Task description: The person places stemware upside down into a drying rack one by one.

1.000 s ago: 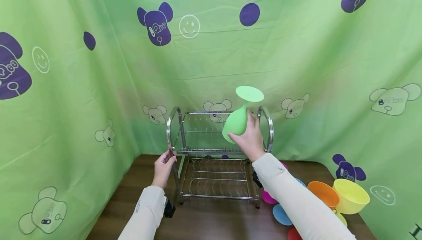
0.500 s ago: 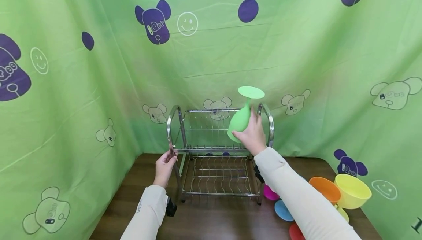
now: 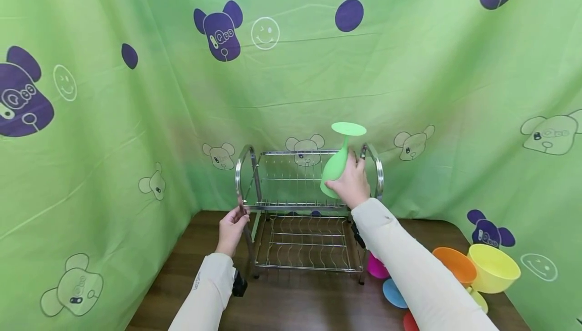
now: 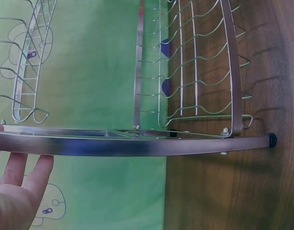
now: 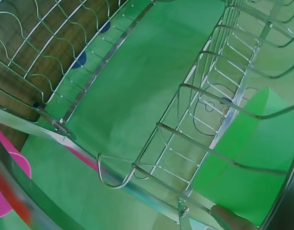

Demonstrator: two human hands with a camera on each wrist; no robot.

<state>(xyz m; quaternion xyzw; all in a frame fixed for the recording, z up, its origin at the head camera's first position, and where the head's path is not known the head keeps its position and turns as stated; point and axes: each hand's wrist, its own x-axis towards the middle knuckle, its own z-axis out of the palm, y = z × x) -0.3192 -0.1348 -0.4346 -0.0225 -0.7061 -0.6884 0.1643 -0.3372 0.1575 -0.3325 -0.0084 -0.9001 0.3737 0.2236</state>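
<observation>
A chrome two-tier dish rack (image 3: pixel 238 182) stands on the table. My left hand (image 3: pixel 233 230) grips its left side post (image 4: pixel 113 146), thumb in front. My right hand (image 3: pixel 354 184) holds a light green plastic goblet (image 3: pixel 335 167) by the bowl, turned upside down with its round foot on top and tilted slightly. The goblet is over the right part of the upper tier. In the right wrist view, its bowl (image 5: pixel 252 191) appears beyond the upper tier's wires; whether the rim touches them I cannot tell.
To the rack's right are a yellow goblet (image 3: pixel 493 268), an orange cup (image 3: pixel 455 265), and pink (image 3: pixel 377 266), blue (image 3: pixel 393 293) and red (image 3: pixel 410 322) pieces, partly hidden by my right sleeve. A green printed cloth (image 3: pixel 291 83) hangs behind the brown table (image 3: pixel 300 303).
The goblet and my right hand have shifted a little to the right over the upper tier, and the goblet leans less. My left hand keeps its grip on the post.
</observation>
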